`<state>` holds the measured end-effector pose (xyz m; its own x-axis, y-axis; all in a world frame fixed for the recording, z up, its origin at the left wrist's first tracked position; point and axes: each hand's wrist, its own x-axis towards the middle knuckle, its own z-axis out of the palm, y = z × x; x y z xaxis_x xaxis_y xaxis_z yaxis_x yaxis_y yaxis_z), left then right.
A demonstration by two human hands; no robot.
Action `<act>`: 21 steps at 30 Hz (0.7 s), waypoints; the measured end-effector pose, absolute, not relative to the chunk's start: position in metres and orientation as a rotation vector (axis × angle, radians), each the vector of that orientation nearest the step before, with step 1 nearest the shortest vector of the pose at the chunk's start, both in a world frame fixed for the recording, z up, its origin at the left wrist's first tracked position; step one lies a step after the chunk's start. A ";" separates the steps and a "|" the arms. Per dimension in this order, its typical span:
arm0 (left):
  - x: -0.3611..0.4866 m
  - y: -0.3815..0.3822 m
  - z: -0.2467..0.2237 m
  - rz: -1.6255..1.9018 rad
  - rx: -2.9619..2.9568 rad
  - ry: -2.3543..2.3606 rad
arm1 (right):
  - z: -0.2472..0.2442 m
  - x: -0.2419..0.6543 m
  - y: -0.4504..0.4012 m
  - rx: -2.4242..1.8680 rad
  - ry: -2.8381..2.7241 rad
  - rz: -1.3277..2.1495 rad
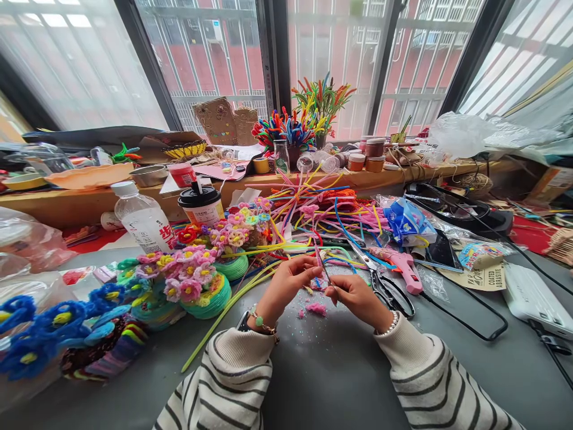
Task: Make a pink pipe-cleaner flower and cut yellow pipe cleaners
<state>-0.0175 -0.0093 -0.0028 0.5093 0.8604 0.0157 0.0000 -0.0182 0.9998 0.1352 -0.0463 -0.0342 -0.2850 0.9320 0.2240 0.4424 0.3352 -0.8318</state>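
Note:
In the head view, both hands meet over the grey table. My left hand point(290, 282) pinches a thin pink pipe cleaner point(318, 254) between thumb and fingertips. My right hand point(356, 300) is closed at the fingertips on the lower end of this thin piece, which looks darker there; I cannot tell whether that is a separate part. Below the hands lie pink fluff scraps point(316, 309) and fine trimmings. To the right of my right hand are large scissors point(373, 269) and a pink glue gun point(405, 269).
Pipe-cleaner flowers in turquoise pots point(208, 295) and blue flowers point(29, 346) stand at the left, near a plastic bottle point(142, 218) and a lidded cup point(201, 204). Loose pipe cleaners point(286, 221) pile up behind the hands. A white power bank point(539, 298) with cables lies right.

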 end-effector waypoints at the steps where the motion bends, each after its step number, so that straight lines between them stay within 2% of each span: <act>1: -0.018 -0.009 -0.002 0.817 1.427 0.805 | -0.035 0.135 -0.046 -1.191 -1.873 0.869; 8: -0.017 -0.011 -0.001 0.818 1.431 0.806 | -0.035 0.135 -0.047 -1.112 -1.869 0.943; 21: -0.017 -0.011 -0.002 0.745 1.469 0.749 | -0.031 0.136 -0.048 -1.193 -1.883 0.830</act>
<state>-0.0168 -0.0109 -0.0019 0.5787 0.8155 0.0108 0.0156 -0.0244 0.9996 0.1360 -0.0479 -0.0310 -0.2897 0.9252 0.2450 0.4433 0.3565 -0.8224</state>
